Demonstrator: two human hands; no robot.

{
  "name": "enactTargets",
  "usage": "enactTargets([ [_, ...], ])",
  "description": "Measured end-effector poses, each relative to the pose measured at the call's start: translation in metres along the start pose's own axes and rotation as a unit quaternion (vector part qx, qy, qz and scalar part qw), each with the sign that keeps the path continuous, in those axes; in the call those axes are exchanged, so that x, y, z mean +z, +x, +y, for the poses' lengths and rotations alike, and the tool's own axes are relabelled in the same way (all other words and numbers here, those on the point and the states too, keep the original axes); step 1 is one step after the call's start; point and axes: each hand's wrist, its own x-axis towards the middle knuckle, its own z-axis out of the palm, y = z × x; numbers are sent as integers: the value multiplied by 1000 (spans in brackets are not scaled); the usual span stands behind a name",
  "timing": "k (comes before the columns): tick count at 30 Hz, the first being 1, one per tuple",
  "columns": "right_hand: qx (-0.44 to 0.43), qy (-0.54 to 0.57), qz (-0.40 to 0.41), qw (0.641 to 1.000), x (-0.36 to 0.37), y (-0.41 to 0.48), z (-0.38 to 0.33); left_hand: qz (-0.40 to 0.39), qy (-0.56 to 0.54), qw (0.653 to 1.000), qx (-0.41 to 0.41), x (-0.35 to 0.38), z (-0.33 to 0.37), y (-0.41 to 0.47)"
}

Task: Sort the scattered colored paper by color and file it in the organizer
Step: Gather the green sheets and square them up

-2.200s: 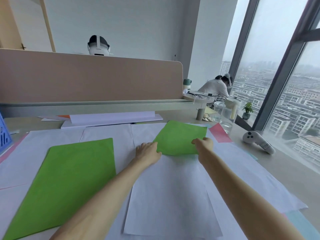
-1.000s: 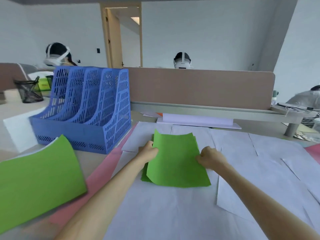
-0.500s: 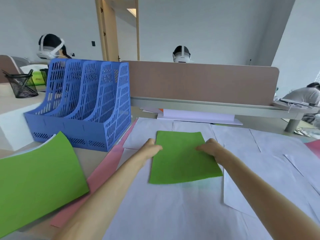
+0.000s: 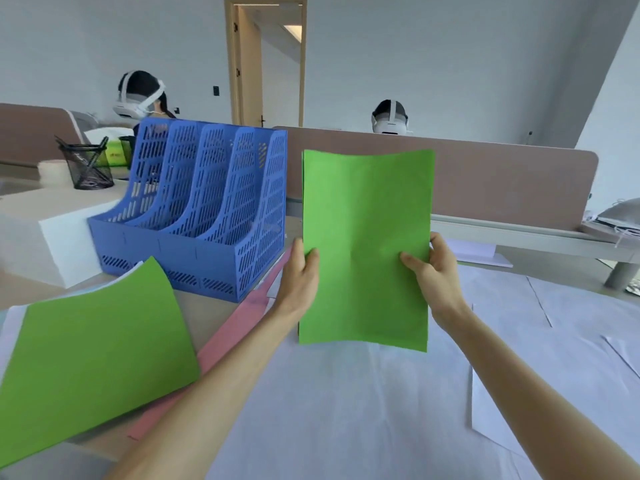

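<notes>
A thin stack of green paper [image 4: 365, 247] stands upright above the desk, lifted clear of it. My left hand [image 4: 299, 271] grips its left edge, thumb on the front. My right hand [image 4: 431, 268] grips its right edge the same way. The blue slotted organizer [image 4: 194, 209] stands on the desk to the left of the held sheets, its compartments opening upward. Another green sheet [image 4: 93, 344] lies curled at the near left. A pink sheet [image 4: 225, 341] lies diagonally under my left forearm.
White sheets [image 4: 363, 410] cover the desk in front of me. A white block [image 4: 55, 237] sits left of the organizer, a black mesh pen cup [image 4: 86, 164] behind it. A brown divider panel [image 4: 485, 181] runs along the desk's far edge; two people with headsets sit beyond it.
The green sheets lay flat on the desk under both hands half a second ago; now both hands hold them upright in the air, closer to the organizer's height.
</notes>
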Motion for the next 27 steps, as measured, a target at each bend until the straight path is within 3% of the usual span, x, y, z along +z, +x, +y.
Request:
enactTargets([
  [5,-99,17,-18,995,65,-19,-39,132,22,987,86,-55,28,-14],
  [10,-127,40,-80,988,163,-39,-56,262,96,956,86,-157,24,-27],
  [13,-129,54,-109,984,220,-59,-55,299,121,943,81,-211,23,-50],
  [22,-84,73,-185,976,307,-116,-34,279,166,946,-11,-293,-7,-97],
  [27,-69,28,-164,984,316,-113,-33,225,176,957,-51,-307,-26,-103],
])
